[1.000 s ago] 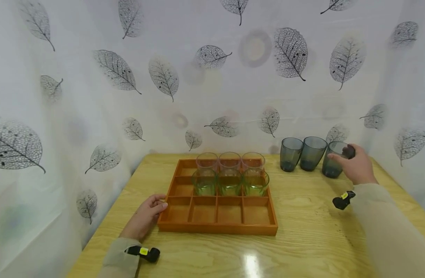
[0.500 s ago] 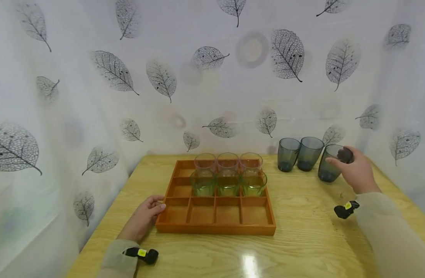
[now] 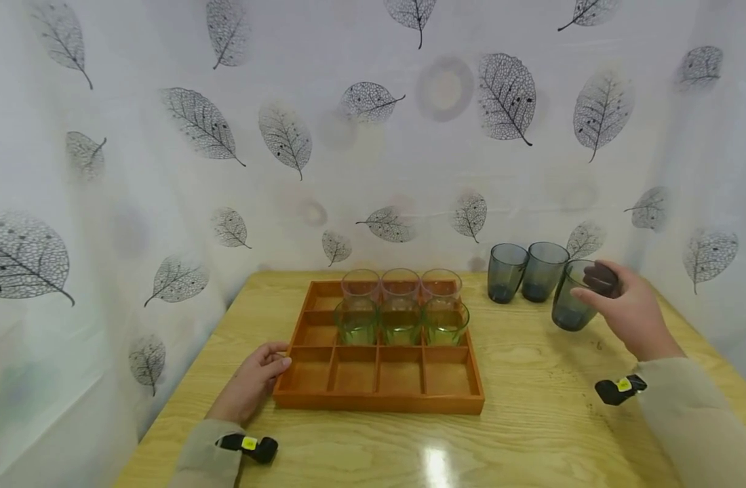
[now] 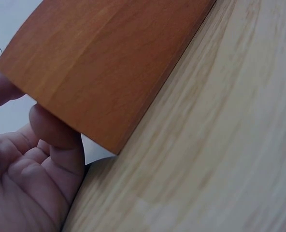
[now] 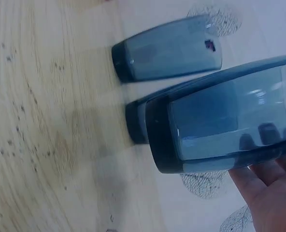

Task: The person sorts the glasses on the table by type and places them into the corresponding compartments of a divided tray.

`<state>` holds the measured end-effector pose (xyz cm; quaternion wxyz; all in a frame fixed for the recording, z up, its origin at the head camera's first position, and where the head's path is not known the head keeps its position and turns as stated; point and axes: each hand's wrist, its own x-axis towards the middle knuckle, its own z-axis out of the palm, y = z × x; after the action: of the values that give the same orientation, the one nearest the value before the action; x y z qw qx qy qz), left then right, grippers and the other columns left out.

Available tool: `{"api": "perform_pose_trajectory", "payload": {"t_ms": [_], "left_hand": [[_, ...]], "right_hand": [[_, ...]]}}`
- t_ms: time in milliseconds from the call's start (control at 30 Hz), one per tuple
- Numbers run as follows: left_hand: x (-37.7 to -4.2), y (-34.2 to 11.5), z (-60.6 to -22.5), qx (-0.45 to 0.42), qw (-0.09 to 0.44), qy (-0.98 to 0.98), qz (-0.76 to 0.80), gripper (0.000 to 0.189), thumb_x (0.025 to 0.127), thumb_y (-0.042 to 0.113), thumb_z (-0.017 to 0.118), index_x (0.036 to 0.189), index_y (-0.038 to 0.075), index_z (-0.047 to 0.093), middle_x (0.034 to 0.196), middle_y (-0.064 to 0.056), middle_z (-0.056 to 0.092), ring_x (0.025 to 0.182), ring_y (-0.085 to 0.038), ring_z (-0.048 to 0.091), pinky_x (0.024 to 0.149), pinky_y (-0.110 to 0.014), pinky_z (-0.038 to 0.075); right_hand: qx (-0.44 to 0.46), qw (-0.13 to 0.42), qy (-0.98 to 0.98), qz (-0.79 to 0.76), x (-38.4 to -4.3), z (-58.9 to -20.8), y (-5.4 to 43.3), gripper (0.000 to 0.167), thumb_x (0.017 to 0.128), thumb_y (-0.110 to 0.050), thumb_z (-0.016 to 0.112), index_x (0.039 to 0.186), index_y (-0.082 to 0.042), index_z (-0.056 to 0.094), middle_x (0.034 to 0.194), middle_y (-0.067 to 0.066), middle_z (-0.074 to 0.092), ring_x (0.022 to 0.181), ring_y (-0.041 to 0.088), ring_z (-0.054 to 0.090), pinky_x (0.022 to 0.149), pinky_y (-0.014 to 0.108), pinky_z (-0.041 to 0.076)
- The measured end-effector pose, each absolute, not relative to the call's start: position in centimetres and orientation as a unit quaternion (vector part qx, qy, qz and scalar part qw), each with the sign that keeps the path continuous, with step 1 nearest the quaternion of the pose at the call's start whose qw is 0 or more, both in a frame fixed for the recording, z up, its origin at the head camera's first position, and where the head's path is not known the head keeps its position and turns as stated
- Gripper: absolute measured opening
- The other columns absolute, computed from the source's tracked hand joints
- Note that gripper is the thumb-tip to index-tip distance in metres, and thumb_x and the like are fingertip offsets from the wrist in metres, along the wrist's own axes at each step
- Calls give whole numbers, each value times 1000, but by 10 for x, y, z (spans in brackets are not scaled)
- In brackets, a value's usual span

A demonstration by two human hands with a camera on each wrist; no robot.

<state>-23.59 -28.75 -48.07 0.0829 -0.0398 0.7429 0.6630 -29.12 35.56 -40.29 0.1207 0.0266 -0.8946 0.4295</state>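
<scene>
My right hand (image 3: 638, 318) grips a smoky grey glass tumbler (image 3: 570, 308) near its rim, the fingers and thumb around it. The tumbler is tilted, its dark base raised off the table in the right wrist view. Behind it stand two matching tumblers (image 3: 506, 274). My left hand (image 3: 251, 383) holds the left side of a brown wooden compartment tray (image 3: 379, 403); its bent fingers (image 4: 61, 128) meet the edge in the left wrist view. Within the tray, three pale pinkish glasses (image 3: 400, 281) stand in the back row and three green glasses (image 3: 400, 325) in the middle row.
A light wood table (image 3: 532, 420) carries everything. Right behind it hangs a white curtain (image 3: 409, 163) printed with grey leaves, which also runs along the left side. The two standing tumblers are close together near the table's back edge.
My right hand has drawn the grey tumbler toward me and slightly left, away from the other two, and tilted it more. The left hand and the tray stay in place.
</scene>
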Motion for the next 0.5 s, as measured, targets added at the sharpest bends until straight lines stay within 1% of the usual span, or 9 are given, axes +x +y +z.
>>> {"api": "perform_pose_trajectory", "payload": {"t_ms": [33,67,133,200,267,367,433,500], "left_hand": [[-236,-287,-480,-39,83,745,660,46,103,16,61,140,-4,42,106,-9,55,95,-19,54,80,-27,49],[-235,-287,-480,-38,84,747,659,47,103,16,61,140,-4,42,107,-9,55,95,-19,54,80,-27,49],[-235,-287,-480,-36,83,750,655,48,103,17,61,141,-4,42,107,-9,55,96,-20,53,81,-28,49],[-235,-287,-479,-37,84,751,654,48,102,18,62,141,-3,42,107,-9,54,96,-20,53,82,-28,48],[-235,-287,-479,-38,84,753,651,48,102,18,62,141,-3,42,108,-9,54,96,-20,52,82,-28,48],[-234,-287,-478,-42,85,756,647,47,103,18,62,141,-2,43,108,-9,54,96,-21,52,82,-27,48],[-234,-287,-478,-41,85,760,643,47,103,18,61,141,-3,43,108,-10,54,96,-21,52,81,-27,48],[-234,-287,-478,-40,84,761,642,47,103,19,62,140,-3,43,108,-10,54,96,-21,52,81,-28,48]], "right_hand": [[31,119,-895,429,-288,-402,353,90,95,-44,69,161,-7,21,144,29,47,102,-6,48,72,9,44],[33,117,-895,428,-285,-401,351,89,95,-44,69,162,-9,21,144,29,47,102,-8,47,72,10,44],[39,112,-898,425,-279,-399,344,89,95,-45,69,162,-12,21,144,28,46,103,-3,48,71,14,46],[41,104,-897,427,-272,-397,337,88,95,-45,69,163,-17,21,144,27,44,102,5,50,68,20,47],[46,97,-895,433,-266,-396,327,87,95,-43,70,163,-21,21,142,25,44,101,7,52,67,22,48],[66,91,-887,447,-259,-393,313,84,95,-37,72,162,-20,24,139,23,47,98,3,55,68,21,49],[79,90,-882,455,-254,-390,303,82,95,-34,73,161,-18,27,136,21,50,98,-2,56,71,18,50],[94,88,-876,465,-250,-387,293,80,95,-31,73,160,-17,29,135,20,51,98,-2,57,72,19,51]]}}
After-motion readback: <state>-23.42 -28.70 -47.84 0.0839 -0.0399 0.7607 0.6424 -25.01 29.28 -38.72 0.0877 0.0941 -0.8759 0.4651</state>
